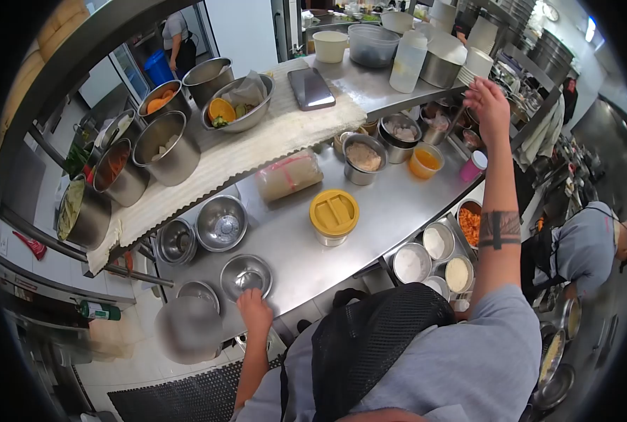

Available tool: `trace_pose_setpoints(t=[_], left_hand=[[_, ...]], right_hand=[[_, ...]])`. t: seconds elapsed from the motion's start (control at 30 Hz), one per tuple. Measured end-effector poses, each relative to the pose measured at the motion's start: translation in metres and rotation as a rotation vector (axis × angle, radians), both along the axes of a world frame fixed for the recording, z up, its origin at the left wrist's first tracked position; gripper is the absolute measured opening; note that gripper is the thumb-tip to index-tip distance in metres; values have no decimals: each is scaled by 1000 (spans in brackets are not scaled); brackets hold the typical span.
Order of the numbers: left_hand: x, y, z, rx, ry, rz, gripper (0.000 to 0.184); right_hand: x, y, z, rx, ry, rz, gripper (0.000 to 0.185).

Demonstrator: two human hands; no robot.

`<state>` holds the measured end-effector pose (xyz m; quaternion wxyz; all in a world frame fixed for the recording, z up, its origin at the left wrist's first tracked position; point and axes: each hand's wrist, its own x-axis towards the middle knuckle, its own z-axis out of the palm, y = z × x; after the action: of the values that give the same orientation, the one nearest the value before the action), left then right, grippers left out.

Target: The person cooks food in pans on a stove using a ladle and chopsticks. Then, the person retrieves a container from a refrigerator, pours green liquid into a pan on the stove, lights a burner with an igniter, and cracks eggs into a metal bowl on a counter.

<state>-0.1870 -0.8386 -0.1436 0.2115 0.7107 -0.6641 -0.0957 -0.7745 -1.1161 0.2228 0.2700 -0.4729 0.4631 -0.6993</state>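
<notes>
My left hand (pixel 255 309) is at the near rim of a shallow metal bowl (pixel 246 273), its fingers closed on the edge. My right hand (pixel 489 105) is raised at the far right of the counter, fingers closed at the top of a thin utensil handle (pixel 457 121), which slants down towards the metal containers under the shelf. Between my hands stands a tub with a yellow lid (pixel 334 212). Orange liquid fills a clear container (pixel 425 161) below my right hand. Beside it, a metal pot (pixel 365 158) holds pale food.
Several metal pots, a bowl with cut orange (pixel 222 110) and a phone (pixel 311 88) line the raised shelf (pixel 257 141). More metal bowls (pixel 221 223) sit at left. Near my body are round containers of powder (pixel 412 263). A co-worker (pixel 584 246) bends at the right.
</notes>
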Motion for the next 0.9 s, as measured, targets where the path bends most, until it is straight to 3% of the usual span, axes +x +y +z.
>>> trace_pose_setpoints(t=[0.07, 0.2, 0.23, 0.3, 0.43, 0.5, 0.53, 0.67, 0.73, 0.77, 0.87, 0.9], left_hand=[[-3, -1, 31, -75, 48, -10, 29], [-4, -5, 90, -90, 134, -117, 44], [-8, -7, 99, -92, 128, -106, 44], [-19, -14, 116, -120, 108, -131, 38], [-53, -35, 160, -167, 194, -102, 27], [-74, -57, 197, -310, 202, -187, 17], [-90, -74, 221, -412, 178, -200, 11], [-122, -137, 292, -548, 56, -401, 11], [-148, -182, 331, -612, 60, -456, 11], [-162, -205, 349, -622, 74, -472, 11], [-209, -285, 390, -411, 242, -438, 31], [-220, -319, 399, -338, 138, -403, 36]], right_hand=[[-13, -38, 24, -53, 5, 7, 32], [-30, -134, 71, -29, 410, -102, 48], [-37, -164, 80, -32, 404, -91, 48], [-53, -224, 96, -20, 890, -191, 47], [-38, -304, 114, 127, 1062, -61, 49], [-28, -316, 121, 179, 1285, 126, 47], [-11, -297, 131, 251, 1371, 103, 53], [-37, -328, 122, 275, 1362, 283, 55], [-35, -327, 119, 183, 1097, 262, 51], [-37, -339, 116, 175, 1101, 279, 51], [-56, -376, 101, 21, 1320, 248, 40], [-54, -375, 102, 17, 1317, 251, 40]])
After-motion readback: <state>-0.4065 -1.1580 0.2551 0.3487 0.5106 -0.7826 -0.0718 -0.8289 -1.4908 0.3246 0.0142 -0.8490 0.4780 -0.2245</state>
